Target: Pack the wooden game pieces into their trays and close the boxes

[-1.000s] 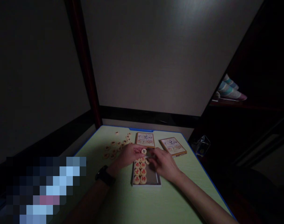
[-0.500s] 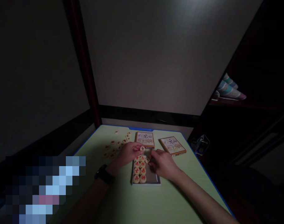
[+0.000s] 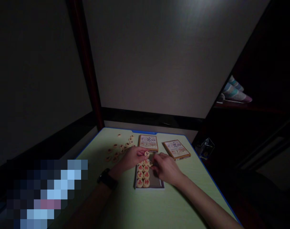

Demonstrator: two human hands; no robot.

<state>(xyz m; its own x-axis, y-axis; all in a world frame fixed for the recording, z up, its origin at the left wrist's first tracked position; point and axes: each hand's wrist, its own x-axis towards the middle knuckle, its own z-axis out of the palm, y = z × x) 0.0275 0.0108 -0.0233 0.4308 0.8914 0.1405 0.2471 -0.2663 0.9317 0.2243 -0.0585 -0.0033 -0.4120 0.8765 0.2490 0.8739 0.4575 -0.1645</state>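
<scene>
My left hand [image 3: 134, 157] pinches a round Chinese chess piece [image 3: 147, 154] with a dark character, just above the far end of an open box tray [image 3: 155, 183]. At the tray's far right, my right hand [image 3: 164, 167] has its fingers closed on another dark-marked piece [image 3: 150, 163]. Two columns of red-marked pieces [image 3: 146, 175] lie in the left part of the tray, characters up. The bare brown floor of the tray shows on the right. My fingers partly cover the tray's far end.
Loose pieces [image 3: 116, 155] lie scattered on the green table [image 3: 94, 159] at the left. Two printed Chinese chess boxes, one behind the tray [image 3: 148, 142] and one at the right [image 3: 176, 149], lie flat. A pale panel [image 3: 154, 63] rises behind the table.
My left hand has shifted very slightly right with its piece over the tray's far end. My right hand stays nearly in place. The scattered pieces look the same.
</scene>
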